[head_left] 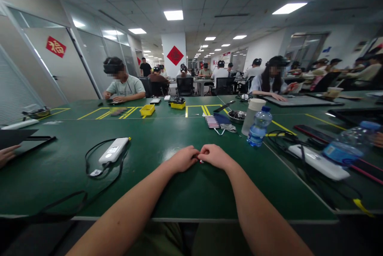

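Observation:
My left hand (183,159) and my right hand (214,156) rest on the green table (149,192) straight ahead of me, fingers curled and knuckles nearly touching. Between their fingertips sits a tiny item with a red speck (200,161); it is too small to name. Both forearms stretch out from the near table edge.
A white power bank (114,150) with a black cable lies to the left. A water bottle (259,126) and a white cup (253,115) stand to the right, with another bottle (348,145) further right. Yellow trays (147,109) and several seated people are beyond. Another person's hand (7,154) shows at the left edge.

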Available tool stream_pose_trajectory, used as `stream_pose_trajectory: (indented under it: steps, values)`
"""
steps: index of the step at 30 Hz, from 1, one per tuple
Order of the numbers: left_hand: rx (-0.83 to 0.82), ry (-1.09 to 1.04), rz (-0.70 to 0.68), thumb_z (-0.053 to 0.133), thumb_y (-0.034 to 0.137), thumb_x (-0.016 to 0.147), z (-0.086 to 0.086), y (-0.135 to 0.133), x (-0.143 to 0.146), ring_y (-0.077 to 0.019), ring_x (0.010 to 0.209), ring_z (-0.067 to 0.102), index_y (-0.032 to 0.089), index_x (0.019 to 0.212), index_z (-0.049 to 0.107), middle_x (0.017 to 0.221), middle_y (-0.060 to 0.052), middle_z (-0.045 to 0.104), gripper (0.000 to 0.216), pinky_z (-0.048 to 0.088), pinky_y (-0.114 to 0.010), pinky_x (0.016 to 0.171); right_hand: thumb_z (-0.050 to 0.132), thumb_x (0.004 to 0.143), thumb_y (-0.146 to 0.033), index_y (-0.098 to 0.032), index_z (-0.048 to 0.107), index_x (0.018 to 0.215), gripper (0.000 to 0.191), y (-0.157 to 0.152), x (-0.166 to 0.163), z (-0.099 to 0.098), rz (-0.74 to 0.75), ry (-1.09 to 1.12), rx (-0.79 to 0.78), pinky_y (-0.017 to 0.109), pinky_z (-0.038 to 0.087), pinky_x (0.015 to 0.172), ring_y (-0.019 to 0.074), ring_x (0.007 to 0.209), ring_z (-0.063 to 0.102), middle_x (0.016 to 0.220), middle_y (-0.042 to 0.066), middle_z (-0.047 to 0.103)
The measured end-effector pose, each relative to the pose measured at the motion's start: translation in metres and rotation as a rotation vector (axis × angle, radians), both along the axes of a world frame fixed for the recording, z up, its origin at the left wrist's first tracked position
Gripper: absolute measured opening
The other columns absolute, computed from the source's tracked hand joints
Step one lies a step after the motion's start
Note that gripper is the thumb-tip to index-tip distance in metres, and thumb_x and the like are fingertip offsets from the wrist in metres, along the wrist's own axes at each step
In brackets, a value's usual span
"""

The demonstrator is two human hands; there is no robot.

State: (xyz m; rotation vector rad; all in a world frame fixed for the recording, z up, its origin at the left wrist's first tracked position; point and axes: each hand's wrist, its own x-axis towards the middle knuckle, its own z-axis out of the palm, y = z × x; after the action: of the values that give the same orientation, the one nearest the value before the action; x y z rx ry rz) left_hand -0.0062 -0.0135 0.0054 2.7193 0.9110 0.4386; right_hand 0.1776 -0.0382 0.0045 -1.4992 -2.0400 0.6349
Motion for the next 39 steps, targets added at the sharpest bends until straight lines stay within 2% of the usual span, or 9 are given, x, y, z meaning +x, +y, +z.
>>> stream_pose_trajectory:
  steps: [2, 4, 8, 14, 20, 25, 31, 36, 39]
  values:
    - [0.010, -0.013, 0.030, 0.048, 0.022, 0.079, -0.002, 0.000, 0.001, -0.0162, 0.081, 0.054, 0.019, 0.089, 0.060, 0.086, -0.004, 0.055, 0.015, 0.040, -0.024, 0.073, 0.067, 0.060, -0.037, -0.018, 0.065, 0.074, 0.023, -0.001, -0.001, 0.000, 0.068, -0.112, -0.039, 0.020, 0.034, 0.052, 0.0109, 0.060, 0.053, 0.070, 0.000, 0.061]
    - [0.004, -0.040, 0.058, 0.049, 0.021, 0.078, -0.003, 0.000, 0.001, -0.0160, 0.078, 0.054, 0.019, 0.086, 0.060, 0.085, -0.004, 0.055, 0.013, 0.040, -0.024, 0.071, 0.069, 0.058, -0.032, -0.018, 0.065, 0.072, 0.021, -0.002, -0.002, 0.000, 0.063, -0.170, 0.021, 0.021, 0.035, 0.055, 0.0114, 0.063, 0.052, 0.075, 0.001, 0.060]
    - [-0.085, -0.207, 0.127, 0.051, 0.020, 0.076, -0.004, 0.003, 0.000, -0.0154, 0.076, 0.055, 0.018, 0.084, 0.061, 0.081, -0.003, 0.058, 0.013, 0.041, -0.024, 0.070, 0.062, 0.065, -0.025, -0.017, 0.063, 0.073, 0.012, -0.001, -0.005, 0.002, 0.030, -0.046, 0.056, 0.022, 0.038, 0.058, 0.0114, 0.064, 0.053, 0.070, 0.001, 0.059]
    - [-0.631, -0.726, 0.138, 0.051, 0.016, 0.075, -0.011, 0.009, 0.002, -0.0094, 0.061, 0.055, 0.013, 0.090, 0.060, 0.073, -0.002, 0.062, 0.017, 0.044, -0.021, 0.060, 0.053, 0.075, -0.025, -0.015, 0.057, 0.091, 0.020, 0.001, -0.014, 0.003, 0.072, 0.542, -0.078, 0.022, 0.044, 0.052, 0.0101, 0.056, 0.056, 0.071, 0.002, 0.062]
    - [-0.994, -1.012, 0.220, 0.058, 0.008, 0.071, -0.016, 0.014, 0.002, -0.0108, 0.069, 0.061, 0.009, 0.082, 0.060, 0.076, -0.007, 0.064, 0.011, 0.049, -0.024, 0.070, 0.054, 0.073, -0.019, -0.015, 0.055, 0.087, 0.015, 0.007, -0.019, -0.006, -0.052, 0.832, -0.263, 0.021, 0.046, 0.048, 0.0095, 0.054, 0.059, 0.075, 0.004, 0.063]
    - [-1.035, -1.079, 0.188, 0.063, 0.014, 0.072, -0.017, 0.014, -0.001, -0.0106, 0.070, 0.062, 0.011, 0.082, 0.059, 0.080, -0.007, 0.063, 0.012, 0.050, -0.023, 0.069, 0.054, 0.076, -0.023, -0.016, 0.054, 0.090, 0.016, 0.011, -0.016, -0.009, -0.062, 0.923, -0.307, 0.018, 0.044, 0.044, 0.0086, 0.051, 0.059, 0.077, 0.005, 0.064]
    - [-1.003, -1.052, 0.190, 0.065, 0.013, 0.070, -0.016, 0.014, -0.002, -0.0087, 0.065, 0.060, 0.009, 0.084, 0.060, 0.083, -0.009, 0.064, 0.016, 0.049, -0.020, 0.064, 0.058, 0.073, -0.020, -0.016, 0.055, 0.089, 0.017, 0.007, -0.018, -0.004, -0.017, 1.031, -0.332, 0.023, 0.050, 0.056, 0.0110, 0.060, 0.062, 0.080, 0.006, 0.064]
    - [-0.968, -0.994, 0.221, 0.063, 0.021, 0.073, -0.015, 0.012, -0.001, -0.0069, 0.055, 0.057, 0.010, 0.089, 0.059, 0.073, -0.005, 0.063, 0.020, 0.049, -0.021, 0.059, 0.061, 0.070, -0.019, -0.017, 0.054, 0.092, 0.023, 0.006, -0.017, -0.003, -0.040, 1.011, -0.316, 0.023, 0.050, 0.054, 0.0111, 0.060, 0.062, 0.083, 0.005, 0.065]
    - [-0.988, -1.012, 0.224, 0.063, 0.024, 0.073, -0.015, 0.011, 0.000, -0.0070, 0.057, 0.058, 0.010, 0.084, 0.059, 0.072, -0.004, 0.063, 0.017, 0.049, -0.021, 0.061, 0.063, 0.069, -0.020, -0.017, 0.055, 0.091, 0.024, 0.005, -0.017, -0.003, -0.031, 1.023, -0.296, 0.023, 0.050, 0.056, 0.0105, 0.061, 0.062, 0.082, 0.005, 0.065]
